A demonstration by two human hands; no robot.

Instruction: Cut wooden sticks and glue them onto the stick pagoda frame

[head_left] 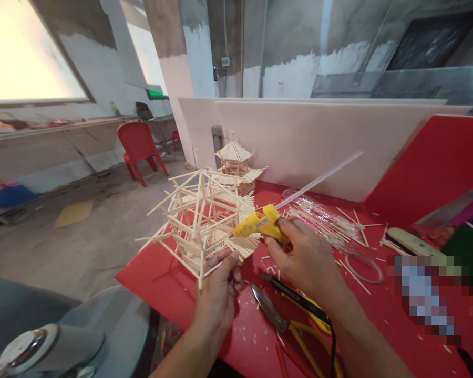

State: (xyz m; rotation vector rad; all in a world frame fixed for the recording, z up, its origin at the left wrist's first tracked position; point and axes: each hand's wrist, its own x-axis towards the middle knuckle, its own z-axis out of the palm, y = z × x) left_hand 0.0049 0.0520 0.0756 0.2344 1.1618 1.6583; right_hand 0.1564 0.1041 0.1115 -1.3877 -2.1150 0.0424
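Observation:
My left hand point(223, 270) is closed on the lower edge of a pagoda model point(201, 215) built from thin wooden sticks, an open frame with slatted roof parts. In my right hand point(299, 249) is a yellow glue gun point(260, 223), its nozzle pointing left at the model's slatted side. A long clear glue stick point(321, 178) juts from the gun's back. Whether the nozzle touches the sticks, I cannot tell. Behind the held frame stands another stick pagoda point(234, 157) with a pointed roof.
Pliers point(278, 315) lie below my right hand on the red table point(252, 336), by the gun's black cord. Loose sticks in a plastic bag point(323, 220) and a roll of clear tape point(364, 268) lie to the right. White boards point(299, 136) stand behind. A metal flask point(59, 346) is at lower left.

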